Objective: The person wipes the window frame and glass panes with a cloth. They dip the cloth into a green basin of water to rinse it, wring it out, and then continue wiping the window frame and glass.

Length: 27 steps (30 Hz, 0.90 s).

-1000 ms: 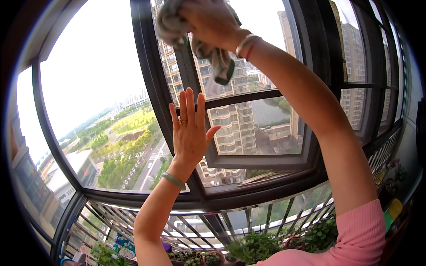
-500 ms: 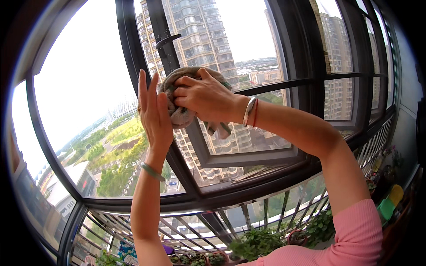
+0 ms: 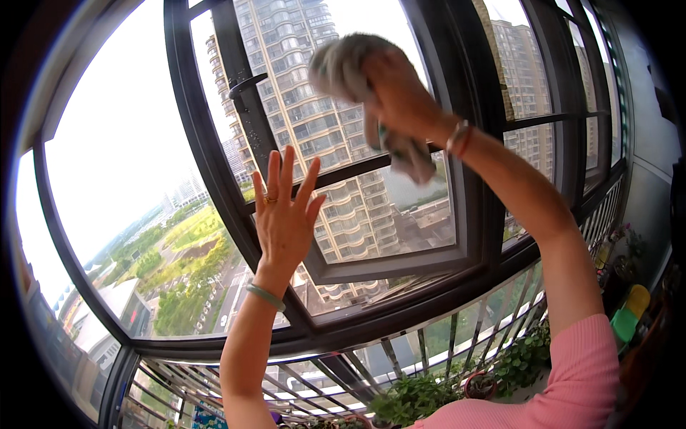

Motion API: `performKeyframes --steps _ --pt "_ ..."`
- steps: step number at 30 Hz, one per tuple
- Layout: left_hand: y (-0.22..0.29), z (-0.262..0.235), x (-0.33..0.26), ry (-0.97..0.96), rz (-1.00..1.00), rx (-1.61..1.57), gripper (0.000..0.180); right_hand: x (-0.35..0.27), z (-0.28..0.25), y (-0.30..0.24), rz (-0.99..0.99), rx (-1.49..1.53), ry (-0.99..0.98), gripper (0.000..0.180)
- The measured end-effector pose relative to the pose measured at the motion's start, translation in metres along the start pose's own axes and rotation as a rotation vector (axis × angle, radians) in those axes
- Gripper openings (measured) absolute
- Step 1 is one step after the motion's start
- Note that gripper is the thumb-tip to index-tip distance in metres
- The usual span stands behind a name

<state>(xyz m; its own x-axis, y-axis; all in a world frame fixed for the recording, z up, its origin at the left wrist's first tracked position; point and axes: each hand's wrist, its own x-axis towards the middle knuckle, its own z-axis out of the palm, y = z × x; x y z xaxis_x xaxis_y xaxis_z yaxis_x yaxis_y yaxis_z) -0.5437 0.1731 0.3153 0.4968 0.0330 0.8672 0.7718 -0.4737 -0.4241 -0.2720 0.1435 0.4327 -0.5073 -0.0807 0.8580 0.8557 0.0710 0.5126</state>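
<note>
A grey cloth [image 3: 357,79] is being gripped by the closed right hand [image 3: 400,93] against the window pane [image 3: 371,214], high up. Lower on the window frame [image 3: 243,214], the left hand [image 3: 284,218] is being spread flat, fingers [image 3: 275,168] open, seemingly for support.

Half second back I see both hands together on dark window frame, cloth bunched between them. Now right hand [image 3: 400,86] is up and right of there, blurred, gripping grey cloth [image 3: 350,68] against upper pane [image 3: 314,107]. Left hand [image 3: 284,214] is off cloth, lower, fingers spread, palm toward glass. View now sits lower; plant pots [image 3: 479,382] show more.
</note>
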Motion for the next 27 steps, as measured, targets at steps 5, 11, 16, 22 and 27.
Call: performKeyframes --steps 5,11,16,22,27 --pt "0.025 0.011 0.006 -0.009 0.008 -0.022 0.06 -0.062 -0.042 -0.038 0.04 0.099 -0.189 0.037" --pt "0.032 0.017 0.004 -0.032 -0.011 -0.009 0.063 -0.002 -0.011 0.088 0.114 -0.168 0.113 0.031" --pt "0.032 0.019 0.004 -0.017 -0.015 0.016 0.061 -0.008 -0.022 0.077 0.114 -0.076 0.047 0.028" --pt "0.057 0.024 0.021 -0.022 0.03 -0.047 0.071 -0.086 -0.041 0.016 0.193 0.063 -0.112 0.039" --pt "0.106 0.042 0.051 -0.002 0.108 -0.146 0.076 -0.02 -0.01 0.09 0.192 -0.135 0.162 0.034"
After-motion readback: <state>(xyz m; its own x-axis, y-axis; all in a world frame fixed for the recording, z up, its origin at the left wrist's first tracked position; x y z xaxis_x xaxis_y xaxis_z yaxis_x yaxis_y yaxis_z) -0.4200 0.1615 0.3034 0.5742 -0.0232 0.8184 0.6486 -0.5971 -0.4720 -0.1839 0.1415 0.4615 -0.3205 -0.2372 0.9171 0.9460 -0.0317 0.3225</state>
